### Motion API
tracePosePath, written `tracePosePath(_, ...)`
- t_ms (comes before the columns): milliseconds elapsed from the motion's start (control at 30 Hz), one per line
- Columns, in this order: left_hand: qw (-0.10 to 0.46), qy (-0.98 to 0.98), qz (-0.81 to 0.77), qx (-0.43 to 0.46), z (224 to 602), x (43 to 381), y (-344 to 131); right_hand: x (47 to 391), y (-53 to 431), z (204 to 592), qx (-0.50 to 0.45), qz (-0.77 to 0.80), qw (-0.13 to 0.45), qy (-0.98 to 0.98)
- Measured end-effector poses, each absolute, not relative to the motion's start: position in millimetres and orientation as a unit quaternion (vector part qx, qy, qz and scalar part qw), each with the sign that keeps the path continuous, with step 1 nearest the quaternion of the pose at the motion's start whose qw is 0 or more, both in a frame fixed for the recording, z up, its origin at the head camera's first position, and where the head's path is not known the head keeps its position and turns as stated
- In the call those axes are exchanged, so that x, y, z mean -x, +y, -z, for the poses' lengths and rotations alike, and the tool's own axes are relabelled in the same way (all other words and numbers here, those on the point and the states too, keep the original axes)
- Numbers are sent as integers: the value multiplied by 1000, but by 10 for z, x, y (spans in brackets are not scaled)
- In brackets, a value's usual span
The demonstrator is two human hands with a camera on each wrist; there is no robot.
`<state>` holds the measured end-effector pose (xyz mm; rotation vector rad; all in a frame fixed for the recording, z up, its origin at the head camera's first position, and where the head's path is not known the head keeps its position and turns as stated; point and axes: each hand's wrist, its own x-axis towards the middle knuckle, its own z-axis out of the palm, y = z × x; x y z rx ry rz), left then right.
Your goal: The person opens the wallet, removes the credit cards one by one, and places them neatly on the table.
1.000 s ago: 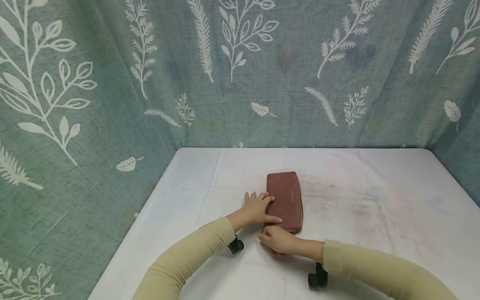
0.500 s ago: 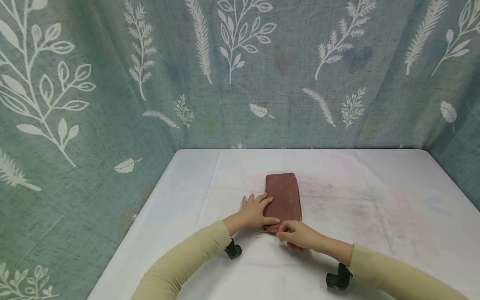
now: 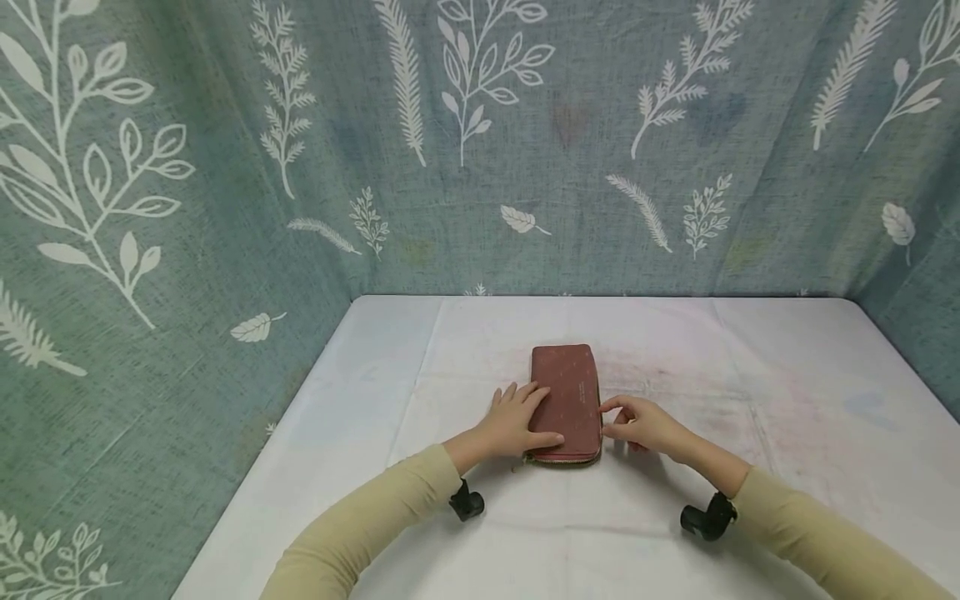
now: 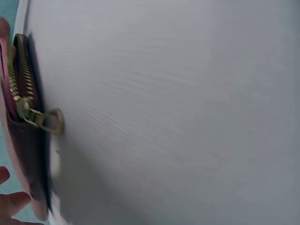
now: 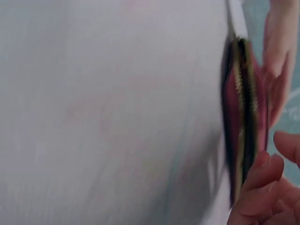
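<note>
A reddish-brown zip-around wallet [image 3: 566,400] lies flat on the white-covered table. My left hand [image 3: 512,425] rests on its left side, fingers spread and thumb across the near end. At the wallet's right edge is my right hand [image 3: 641,427], its index finger and thumb bent toward the zipper. In the right wrist view the fingertips [image 5: 265,176] are right at the zipper teeth [image 5: 241,103]; I cannot tell whether they pinch a pull. The brass teeth stand parted there. A brass zipper pull [image 4: 52,122] hangs at the near left corner in the left wrist view.
The white tablecloth [image 3: 450,350] has faint coloured stains and fold lines. Behind and beside the table hangs a green-blue curtain [image 3: 585,192] with white leaf prints. Black wrist cameras, the left one [image 3: 467,502] and the right one [image 3: 708,518], sit low by the sleeves.
My right hand has moved from the wallet's near left corner along the near edge and around to its right side. The left hand stays on the wallet, which lies nearly where it was.
</note>
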<state>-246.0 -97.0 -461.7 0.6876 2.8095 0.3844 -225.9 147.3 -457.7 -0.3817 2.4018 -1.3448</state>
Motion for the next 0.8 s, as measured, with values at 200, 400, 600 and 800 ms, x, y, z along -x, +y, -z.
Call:
tracePosePath(200, 96, 948, -123, -276, 4559, 2424, -793, 2371, 1536, 4677, 142, 454, 165, 864)
tracePosePath(400, 91, 939, -110, -311, 4548, 2376, -622, 2420, 1541, 4761, 159, 426, 153, 877)
tracePosePath(600, 96, 937, -97, -322, 4565, 2385, -509, 2466, 1536, 4778, 179, 384, 131, 896)
tracePosePath(800, 102, 946, -62, -302, 4585, 2408, -420, 2500, 1526, 4761, 177, 372, 144, 900)
